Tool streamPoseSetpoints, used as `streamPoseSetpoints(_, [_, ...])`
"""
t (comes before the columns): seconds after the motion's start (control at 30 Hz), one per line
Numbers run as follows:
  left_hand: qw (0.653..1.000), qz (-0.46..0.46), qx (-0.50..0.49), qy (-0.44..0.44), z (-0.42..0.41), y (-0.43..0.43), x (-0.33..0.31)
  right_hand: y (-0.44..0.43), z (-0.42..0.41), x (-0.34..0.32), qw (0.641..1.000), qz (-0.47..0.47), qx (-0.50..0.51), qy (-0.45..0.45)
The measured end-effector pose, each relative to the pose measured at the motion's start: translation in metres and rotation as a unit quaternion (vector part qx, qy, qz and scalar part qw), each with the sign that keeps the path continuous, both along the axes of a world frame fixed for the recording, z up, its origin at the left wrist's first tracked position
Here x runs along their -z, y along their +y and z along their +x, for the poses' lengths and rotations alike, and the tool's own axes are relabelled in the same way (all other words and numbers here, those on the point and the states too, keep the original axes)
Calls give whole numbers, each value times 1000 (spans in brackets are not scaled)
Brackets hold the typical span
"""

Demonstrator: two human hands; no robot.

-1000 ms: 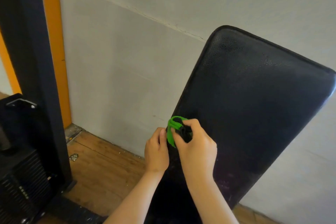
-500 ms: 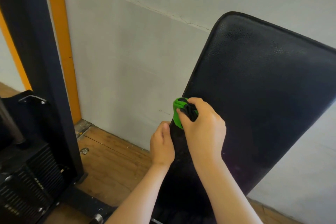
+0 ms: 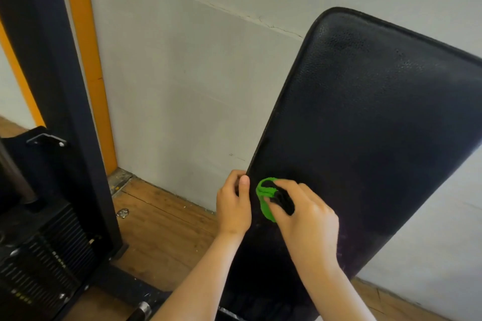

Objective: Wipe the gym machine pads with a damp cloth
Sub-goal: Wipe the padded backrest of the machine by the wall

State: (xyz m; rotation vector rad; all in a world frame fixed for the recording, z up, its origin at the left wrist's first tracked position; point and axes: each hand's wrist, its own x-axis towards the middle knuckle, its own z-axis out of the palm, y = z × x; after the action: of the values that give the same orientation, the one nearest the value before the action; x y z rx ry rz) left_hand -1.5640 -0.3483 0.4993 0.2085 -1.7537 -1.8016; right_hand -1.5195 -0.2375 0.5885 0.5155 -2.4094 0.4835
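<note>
A long black padded bench pad (image 3: 365,125) leans up toward the grey wall, filling the right half of the view. My right hand (image 3: 302,214) grips a bunched green and black cloth (image 3: 266,198) and presses it against the pad's lower left part. My left hand (image 3: 233,203) holds the pad's left edge just beside the cloth, thumb on the front face, fingers curled behind the rim. Most of the cloth is hidden under my right fingers.
A black machine upright (image 3: 52,86) with an orange post (image 3: 86,60) behind it stands at the left. A weight stack (image 3: 39,268) sits at the lower left. Wooden floor (image 3: 167,227) runs along the grey wall (image 3: 195,73). A small metal piece (image 3: 122,212) lies on the floor.
My right hand has slid the cloth inward from the pad's left edge onto its face and slightly lower. The left hand keeps its hold on the edge. The view has shifted a little.
</note>
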Motion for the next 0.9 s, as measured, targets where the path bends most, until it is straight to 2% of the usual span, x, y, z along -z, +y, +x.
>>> streamPoseSetpoints(0.17, [1000, -11, -14, -4, -1, 2, 2, -11, -12, -33, 992, -123, 1, 34])
streamPoseSetpoints(0.3, [1000, -5, -2, 5, 0, 0, 1, -27, -16, -22, 995, -96, -7, 30])
streamPoseSetpoints(0.5, [999, -33, -2, -13, 3, -1, -4, -1, 3, 16, 999, -39, -9, -2])
streamPoseSetpoints(0.63, [999, -42, -2, -17, 2, -2, -1, 13, -7, -24, 987, -159, 15, 36])
streamPoseSetpoints(0.7, [999, -44, -2, -14, 2, -1, -1, 17, -12, -36, 982, -183, 16, 49])
streamPoseSetpoints(0.77, [999, -50, -8, -16, 2, 0, -2, 15, -11, -32, 984, -172, 23, 45])
streamPoseSetpoints(0.9, [997, -64, -17, -25, 3, 0, -3, 13, 2, 6, 996, -81, 32, 11])
